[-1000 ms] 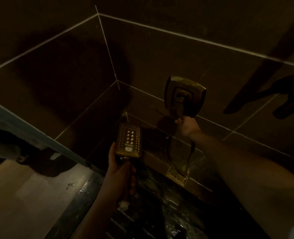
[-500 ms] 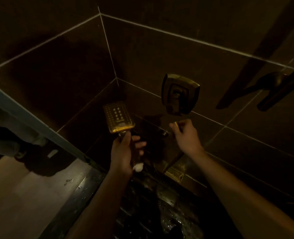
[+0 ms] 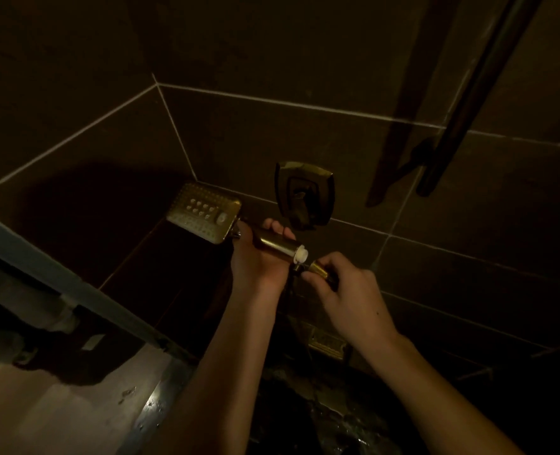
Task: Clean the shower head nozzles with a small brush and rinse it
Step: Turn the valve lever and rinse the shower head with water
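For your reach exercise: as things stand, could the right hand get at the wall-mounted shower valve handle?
Probably yes. The valve handle sits on the tile just above the right hand with nothing between them, but that hand pinches the hose nut and would have to release it first.

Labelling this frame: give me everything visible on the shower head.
The shower head is a rectangular, gold-toned, metallic-looking handheld unit. Its face, turned up toward the camera, has rows of small nozzles and a pale oval button. Its cylindrical handle ends in a white threaded fitting. It lies roughly horizontal, held by the left hand around the handle. The right hand holds a gold hose connector at the fitting.
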